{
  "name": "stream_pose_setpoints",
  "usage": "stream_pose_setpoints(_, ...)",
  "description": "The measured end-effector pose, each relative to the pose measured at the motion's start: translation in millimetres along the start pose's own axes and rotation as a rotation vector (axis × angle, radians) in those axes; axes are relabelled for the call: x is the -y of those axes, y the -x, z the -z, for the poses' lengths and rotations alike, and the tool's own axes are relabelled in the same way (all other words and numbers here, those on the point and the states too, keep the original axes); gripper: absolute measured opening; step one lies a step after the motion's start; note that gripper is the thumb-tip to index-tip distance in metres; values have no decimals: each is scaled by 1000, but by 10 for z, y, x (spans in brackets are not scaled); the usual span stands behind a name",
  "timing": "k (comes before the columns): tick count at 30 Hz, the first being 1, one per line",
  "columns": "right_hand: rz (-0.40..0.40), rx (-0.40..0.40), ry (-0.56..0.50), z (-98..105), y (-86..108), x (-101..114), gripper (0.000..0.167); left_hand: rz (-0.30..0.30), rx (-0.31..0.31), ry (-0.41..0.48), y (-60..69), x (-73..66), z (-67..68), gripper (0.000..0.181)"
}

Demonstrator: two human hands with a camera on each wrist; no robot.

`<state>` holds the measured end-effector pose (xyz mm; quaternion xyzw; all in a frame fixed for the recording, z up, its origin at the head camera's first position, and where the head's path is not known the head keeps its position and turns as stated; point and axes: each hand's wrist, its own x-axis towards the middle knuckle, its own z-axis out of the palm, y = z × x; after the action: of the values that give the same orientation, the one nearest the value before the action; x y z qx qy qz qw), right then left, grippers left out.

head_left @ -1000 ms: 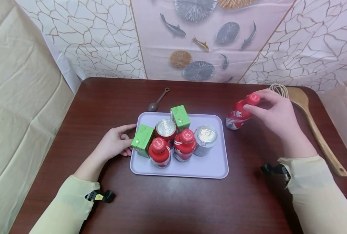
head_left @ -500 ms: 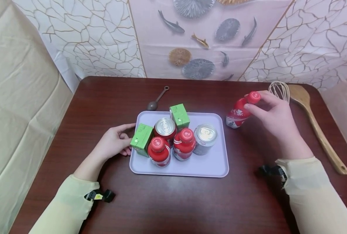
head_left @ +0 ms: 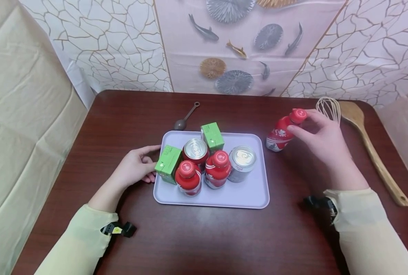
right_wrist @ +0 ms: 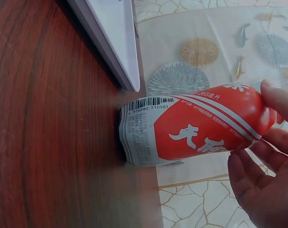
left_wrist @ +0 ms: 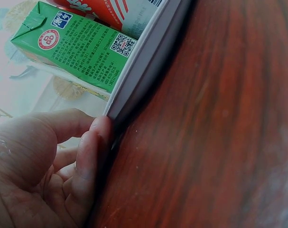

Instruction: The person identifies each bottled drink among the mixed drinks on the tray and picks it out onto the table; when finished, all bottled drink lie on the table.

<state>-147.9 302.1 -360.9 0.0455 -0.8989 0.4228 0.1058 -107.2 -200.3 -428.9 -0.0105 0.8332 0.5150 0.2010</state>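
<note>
My right hand (head_left: 322,137) holds a red-and-white drink bottle (head_left: 280,135) by its neck, under the red cap. Just right of the tray, the bottle (right_wrist: 196,128) has its base at the tabletop. At the tray's left rim, my left hand (head_left: 135,166) pinches the edge between thumb and fingers, as the left wrist view shows. On the lilac tray (head_left: 248,194) stand two green drink cartons (head_left: 168,163), two red bottles (head_left: 189,179), a red can (head_left: 195,149) and a silver can (head_left: 242,162). The nearest carton (left_wrist: 72,47) sits beside my left fingers.
Behind the tray lies a dark measuring spoon (head_left: 181,124). A whisk (head_left: 329,107) and a wooden spatula (head_left: 372,149) lie on the right side of the dark wooden table (head_left: 204,240). Patterned cloth (head_left: 114,49) hangs behind the table.
The right hand's wrist and forearm have shifted slightly, while the bottle stays nearly in place. The left hand and the tray with its contents look unchanged; the head view wobbles a little.
</note>
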Motion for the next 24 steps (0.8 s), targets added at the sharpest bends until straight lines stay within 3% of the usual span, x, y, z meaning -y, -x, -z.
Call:
stream_pose_setpoints(4,-39,-19,13,47,51,58,56,0,3,-2,-3,-7,0,62)
stream_pose_setpoints(7,-5,-88,-47,58,82,161,56,5,3,-5,-2,-8,3,62)
stream_pose_setpoints(12,150,-360,-62,37,164,489,39,9,2,-3,1,-9,6,63)
stream_pose_setpoints(14,201,-422,-90,27,212,652,32,4,-2,-2,1,-9,6,62)
stream_pose_setpoints(17,256,-371,-192,6,288,850,26,4,-7,-3,2,-3,5,62)
stream_pose_setpoints(24,331,-24,-464,-141,471,1032,30,2,-8,-10,0,9,-5,62)
